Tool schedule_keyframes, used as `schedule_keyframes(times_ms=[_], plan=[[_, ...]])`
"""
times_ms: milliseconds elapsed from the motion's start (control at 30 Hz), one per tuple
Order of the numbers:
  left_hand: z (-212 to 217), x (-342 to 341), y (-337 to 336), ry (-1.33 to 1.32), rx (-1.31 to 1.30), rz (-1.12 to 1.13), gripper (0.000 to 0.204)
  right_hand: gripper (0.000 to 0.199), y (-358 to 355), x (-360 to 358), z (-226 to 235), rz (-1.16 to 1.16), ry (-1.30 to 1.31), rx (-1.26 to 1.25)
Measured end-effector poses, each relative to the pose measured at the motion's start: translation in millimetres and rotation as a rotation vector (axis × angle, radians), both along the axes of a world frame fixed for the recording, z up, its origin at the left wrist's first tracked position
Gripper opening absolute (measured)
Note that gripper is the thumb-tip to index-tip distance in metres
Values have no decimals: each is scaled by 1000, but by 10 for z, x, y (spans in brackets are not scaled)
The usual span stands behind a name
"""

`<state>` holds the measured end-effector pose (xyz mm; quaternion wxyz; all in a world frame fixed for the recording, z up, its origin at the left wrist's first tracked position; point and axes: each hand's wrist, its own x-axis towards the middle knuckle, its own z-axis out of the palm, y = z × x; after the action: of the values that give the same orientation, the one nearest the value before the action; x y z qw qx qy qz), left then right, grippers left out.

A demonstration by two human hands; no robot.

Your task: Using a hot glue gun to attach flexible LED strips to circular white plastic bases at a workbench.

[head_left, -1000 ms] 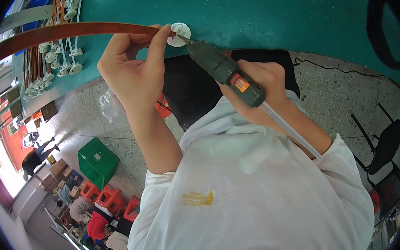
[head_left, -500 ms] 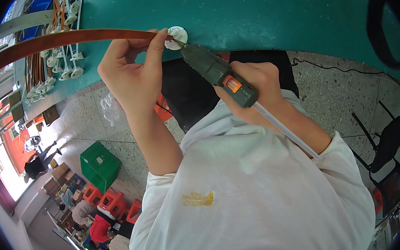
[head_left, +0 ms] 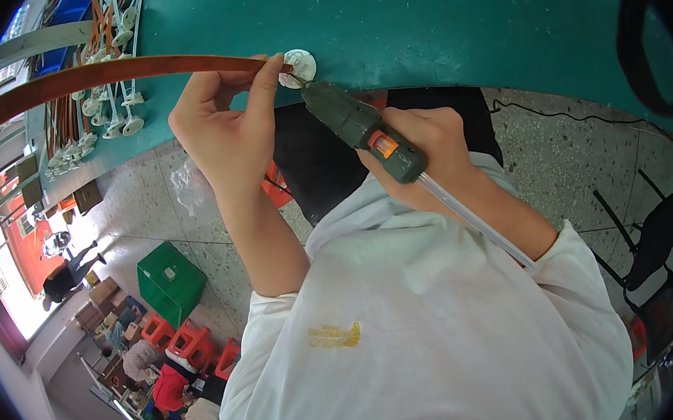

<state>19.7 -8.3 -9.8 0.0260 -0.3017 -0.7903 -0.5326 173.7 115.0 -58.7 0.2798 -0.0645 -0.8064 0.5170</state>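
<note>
The green table (head_left: 448, 28) fills everything round twelve o'clock from where I'm watching, with a cluster of round-ended strips (head_left: 132, 126) out at ten. A long brown strip (head_left: 165, 64) curves in from nine o'clock, and the left hand (head_left: 228, 124) pinches it close to its tip. The right hand (head_left: 435, 135) is wrapped around a dark glue gun (head_left: 345, 116) that aims toward ten o'clock, a clear glue stick (head_left: 476, 220) trailing out its back toward four. Smaller again is the white disc (head_left: 304, 63), at eleven o'clock by the table's near edge, the strip's tip overlapping it from here; whether it and the nozzle (head_left: 303, 85) touch, I can't tell. I'd brace that pinch, squeeze lightly, glue sparingly, and mind the nozzle, which may be hot.
</note>
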Motion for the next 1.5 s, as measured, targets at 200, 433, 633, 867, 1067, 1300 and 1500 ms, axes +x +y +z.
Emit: schedule_keyframes(times_ms=[200, 433, 633, 867, 1067, 1300, 1500], plan=[[-8, -3, 5, -9, -7, -9, 12, 16, 10, 40, 9, -2, -22, 1], [-15, -9, -12, -25, 7, -2, 12, 18, 32, 14, 35, -7, -17, 43], [-35, -23, -9, -14, 2, -6, 13, 19, 51, 43, 50, 28, -43, 43], [-39, -9, -11, -15, 19, -4, 13, 18, 51, 51, 67, 14, -50, 71], [-41, -18, 7, 10, -1, 1, 13, 17, 65, 75, 84, 6, -100, 67], [-26, -18, 14, 19, 44, -39, 10, 14, 115, 46, 169, 31, -156, 83], [16, 28, -41, 59, 67, -30, 9, 14, 287, -1, 504, 91, -287, 182]])
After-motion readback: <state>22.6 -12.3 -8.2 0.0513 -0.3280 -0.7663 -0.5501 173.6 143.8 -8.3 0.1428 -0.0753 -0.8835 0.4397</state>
